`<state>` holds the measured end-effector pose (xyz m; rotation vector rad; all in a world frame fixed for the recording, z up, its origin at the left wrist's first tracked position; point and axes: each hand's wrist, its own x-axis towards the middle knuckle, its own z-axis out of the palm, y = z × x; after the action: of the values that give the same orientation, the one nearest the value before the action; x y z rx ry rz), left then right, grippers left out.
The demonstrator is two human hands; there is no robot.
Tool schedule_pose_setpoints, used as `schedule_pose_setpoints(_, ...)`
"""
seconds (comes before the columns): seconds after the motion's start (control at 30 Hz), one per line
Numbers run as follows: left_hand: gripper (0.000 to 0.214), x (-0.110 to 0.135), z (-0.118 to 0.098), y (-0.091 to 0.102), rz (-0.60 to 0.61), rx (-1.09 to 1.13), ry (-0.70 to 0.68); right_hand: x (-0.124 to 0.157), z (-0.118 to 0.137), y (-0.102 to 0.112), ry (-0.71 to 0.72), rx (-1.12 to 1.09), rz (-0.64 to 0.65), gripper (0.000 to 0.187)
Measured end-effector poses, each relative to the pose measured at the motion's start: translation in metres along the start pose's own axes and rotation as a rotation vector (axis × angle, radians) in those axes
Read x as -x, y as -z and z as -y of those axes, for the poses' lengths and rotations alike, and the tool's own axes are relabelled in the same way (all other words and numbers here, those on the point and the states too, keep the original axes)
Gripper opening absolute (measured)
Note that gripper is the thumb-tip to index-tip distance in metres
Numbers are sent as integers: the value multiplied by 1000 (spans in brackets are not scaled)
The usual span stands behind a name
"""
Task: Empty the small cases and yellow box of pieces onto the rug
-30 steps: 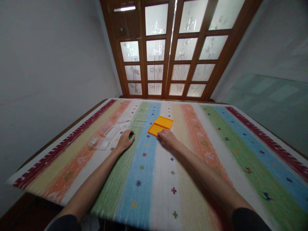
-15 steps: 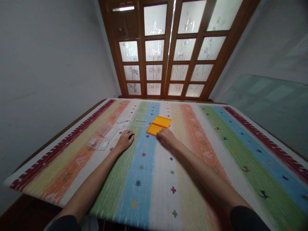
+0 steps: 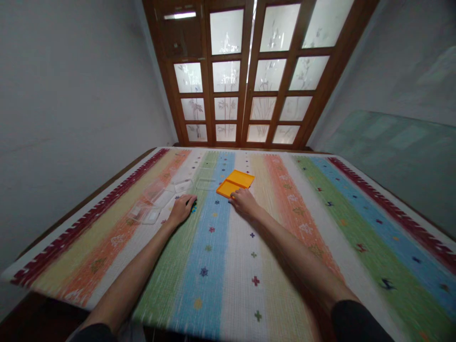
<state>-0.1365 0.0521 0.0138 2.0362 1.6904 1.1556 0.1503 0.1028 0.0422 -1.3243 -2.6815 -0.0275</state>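
An orange hinged case (image 3: 239, 178) lies opened flat on the striped cloth, slightly right of centre. My right hand (image 3: 244, 202) is at its near edge, fingers and thumb closed over the rim. Whether something small is also between those fingertips cannot be made out. To the left, my left hand (image 3: 182, 209) rests on the cloth with its fingers curled in. Small blue and green pieces (image 3: 194, 207) show beside its fingertips and thumb; more may be hidden beneath the palm.
Several clear plastic boxes or lids (image 3: 146, 213) lie left of my left hand. Another clear tray (image 3: 205, 184) sits between the hands, further back. The striped tablecloth (image 3: 210, 256) covers the table. Wooden doors with frosted panes (image 3: 226, 76) stand behind it.
My left hand has shifted slightly left, and small blue and green pieces now show at its fingertips. My right hand stays at the case, which has moved very slightly.
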Motion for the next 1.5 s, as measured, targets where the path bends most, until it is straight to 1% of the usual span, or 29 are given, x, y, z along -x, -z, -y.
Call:
schedule_pose_setpoints(0.1, 47, -1, 0, 1, -40, 99, 54, 5, -2, 0, -1, -29, -48, 33)
schedule_pose_setpoints(0.23, 55, 0, -5, 8, -137, 218, 114, 24, -14, 0, 12, -116, -174, 25)
schedule_pose_setpoints(0.3, 56, 0, -11, 18, -228, 296, 145, 41, -23, 2, 41, -142, -212, 21)
schedule_pose_setpoints(0.37, 58, 0, -19, 33, -318, 424, 161, 64, -34, 4, 67, -168, -240, 21)
schedule_pose_setpoints(0.43, 57, 1, -27, 49, -343, 467, 114, 91, -45, 6, 24, -218, -295, 24)
schedule_pose_setpoints(0.5, 47, 4, -33, 62, -363, 371, 75, 119, -55, 7, 5, -262, -341, 28)
schedule_pose_setpoints(0.57, 39, 10, -35, 68, -351, 241, 51, 144, -66, 5, -16, -275, -368, 31)
schedule_pose_setpoints(0.63, 37, 17, -35, 65, -298, 143, 32, 165, -75, 1, -54, -264, -394, 30)
schedule_pose_setpoints(0.73, 44, 24, -28, 48, -193, 18, 6, 185, -87, -7, -130, -252, -498, 30)
schedule_pose_setpoints(0.8, 55, 24, -21, 32, -118, -76, -13, 192, -93, -11, -182, -249, -586, 29)
schedule_pose_setpoints(0.87, 61, 21, -14, 17, -54, -137, -14, 196, -96, -14, -212, -244, -645, 28)
schedule_pose_setpoints(0.97, 59, 13, -4, 1, 28, -189, -8, 198, -97, -16, -217, -239, -676, 27)
schedule_pose_setpoints(1.07, 49, 6, 3, -6, 51, -173, -29, 200, -96, -16, -208, -238, -685, 27)
schedule_pose_setpoints(1.2, 43, 4, 4, -5, 13, -151, -42, 201, -95, -16, -206, -236, -679, 29)
schedule_pose_setpoints(1.33, 37, 7, -2, -1, -24, -128, -42, 200, -93, -16, -191, -233, -691, 28)
schedule_pose_setpoints(1.43, 39, 7, -11, 10, -83, -116, -14, 198, -91, -16, -176, -237, -690, 29)
schedule_pose_setpoints(1.5, 42, 4, -19, 23, -145, -110, 12, 198, -90, -17, -176, -243, -680, 30)
